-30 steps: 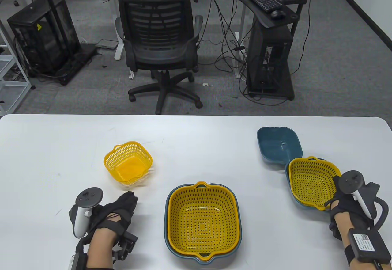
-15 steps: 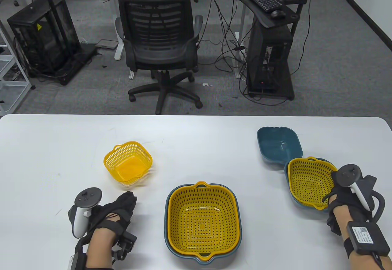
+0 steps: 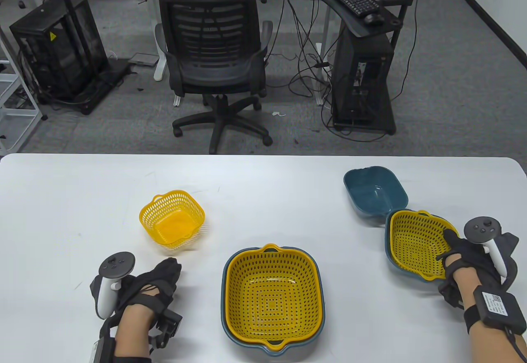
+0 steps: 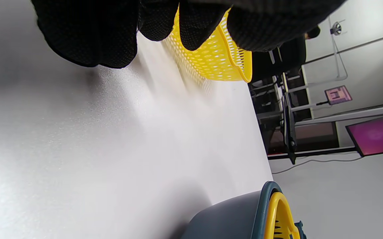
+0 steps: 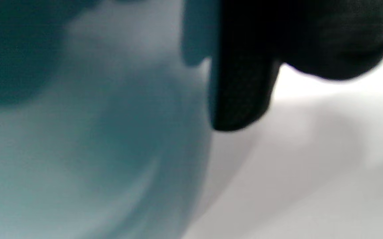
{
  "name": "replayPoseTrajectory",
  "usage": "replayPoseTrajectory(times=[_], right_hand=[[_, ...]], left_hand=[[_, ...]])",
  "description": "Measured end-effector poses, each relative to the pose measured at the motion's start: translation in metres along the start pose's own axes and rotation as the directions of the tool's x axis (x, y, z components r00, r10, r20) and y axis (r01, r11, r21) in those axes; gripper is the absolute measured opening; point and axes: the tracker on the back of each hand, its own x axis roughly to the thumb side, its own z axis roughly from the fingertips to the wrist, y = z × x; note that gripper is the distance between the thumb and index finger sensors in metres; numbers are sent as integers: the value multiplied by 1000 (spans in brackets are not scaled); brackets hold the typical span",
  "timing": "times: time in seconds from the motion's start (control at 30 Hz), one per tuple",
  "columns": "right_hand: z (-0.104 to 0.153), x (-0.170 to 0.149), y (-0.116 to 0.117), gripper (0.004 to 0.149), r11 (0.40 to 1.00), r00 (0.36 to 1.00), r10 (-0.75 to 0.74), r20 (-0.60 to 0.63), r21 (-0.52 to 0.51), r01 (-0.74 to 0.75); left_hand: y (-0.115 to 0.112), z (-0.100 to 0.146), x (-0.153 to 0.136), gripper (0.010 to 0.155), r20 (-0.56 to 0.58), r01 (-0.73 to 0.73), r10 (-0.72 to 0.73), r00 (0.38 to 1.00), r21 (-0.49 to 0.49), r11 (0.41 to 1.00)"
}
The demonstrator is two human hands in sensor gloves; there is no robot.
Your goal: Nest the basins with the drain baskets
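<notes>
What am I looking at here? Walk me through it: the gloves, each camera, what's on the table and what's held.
These are a person's hands in black sensor gloves, with a tracker strapped to the back of each. One camera looks down at the white table; two more sit on the wrists.

The left hand rests on the table, holding nothing. The right hand grips the rim of the medium yellow basket, which sits in a teal basin.

Also there: a small yellow basket, a small teal basin, and a large yellow basket nested in its basin. The right wrist view is a close blur of teal.
</notes>
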Motion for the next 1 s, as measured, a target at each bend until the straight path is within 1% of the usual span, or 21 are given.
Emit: replayPoseTrajectory(times=[0.13,0.27,0.37,0.47,0.53,0.63,0.67,0.7,0.77,0.8,0.83,0.87,0.93,0.97,1.0], right_hand=[[13,5,-3,58,1000,999,-15,36,7,15],[32,15,-10,59,1000,998,6,68,-3,-6],[48,23,-16,59,1000,995,-23,94,-12,24],[68,36,-24,59,997,987,-82,137,-2,83],[88,51,-30,59,990,974,-137,179,14,137],[119,77,-32,60,974,953,-226,203,37,223],[133,92,-30,60,965,937,-261,233,64,253],[142,101,-28,60,963,927,-269,262,75,259],[173,134,-17,60,964,895,-266,358,120,238],[182,145,-12,61,966,887,-258,382,128,226],[198,161,-2,62,969,875,-244,418,146,200],[209,172,5,63,970,870,-236,432,159,184],[235,199,29,65,982,854,-171,492,161,103],[242,207,38,65,984,851,-146,505,161,73],[252,218,53,65,988,848,-107,519,153,31]], left_hand=[[0,0,2,68,7,2,-2,1000,-3,1000],[-1,1,4,67,21,5,-5,1000,-10,1000],[0,3,5,67,33,-1,1,999,-7,1000],[1,5,6,67,44,-11,11,999,-3,1000],[2,7,7,67,53,-18,18,998,-2,1000],[4,9,7,67,64,-28,28,998,1,1000],[5,10,6,67,66,-34,34,997,3,999],[5,10,6,67,66,-40,39,997,5,999],[8,11,4,67,66,-55,54,996,14,998],[9,11,3,67,65,-61,59,996,16,998],[10,11,2,67,64,-68,67,996,19,997],[12,12,1,68,64,-75,73,995,23,997],[16,12,-1,67,63,-90,88,994,34,995],[17,12,-2,67,62,-95,93,994,39,995],[19,13,-3,67,59,-106,103,993,47,993]])
